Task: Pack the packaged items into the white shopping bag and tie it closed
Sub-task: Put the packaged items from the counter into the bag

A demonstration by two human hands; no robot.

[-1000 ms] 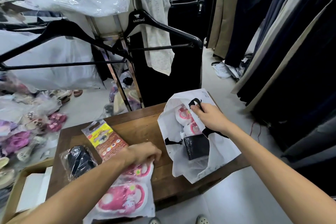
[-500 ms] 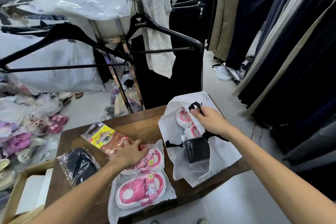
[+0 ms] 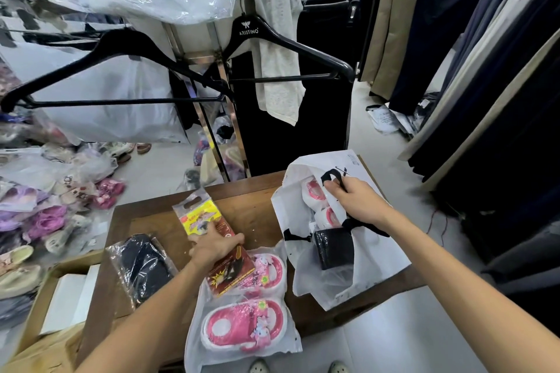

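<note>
The white shopping bag (image 3: 372, 254) lies open on the right end of the wooden table (image 3: 257, 206). My right hand (image 3: 357, 201) grips its black handle and holds the mouth open. Inside show a pink slipper pack (image 3: 315, 191) and a black packaged item (image 3: 333, 248). My left hand (image 3: 215, 244) is closed on a flat red-and-yellow packet (image 3: 212, 239), which rests partly over a clear pack of pink slippers (image 3: 245, 318) at the table's front edge. A dark item in clear plastic (image 3: 144, 266) lies at the left.
A metal clothes rack (image 3: 212, 94) with black hangers (image 3: 291, 48) stands just behind the table. Dark garments (image 3: 500, 85) hang along the right. Bagged slippers (image 3: 45, 215) are piled on the floor at left. A cardboard box (image 3: 60, 294) sits at the table's left.
My left hand slid the pink slipper pack toward the bag, let it go, and took hold of the red-and-yellow packet. My right hand kept holding the bag's handle.
</note>
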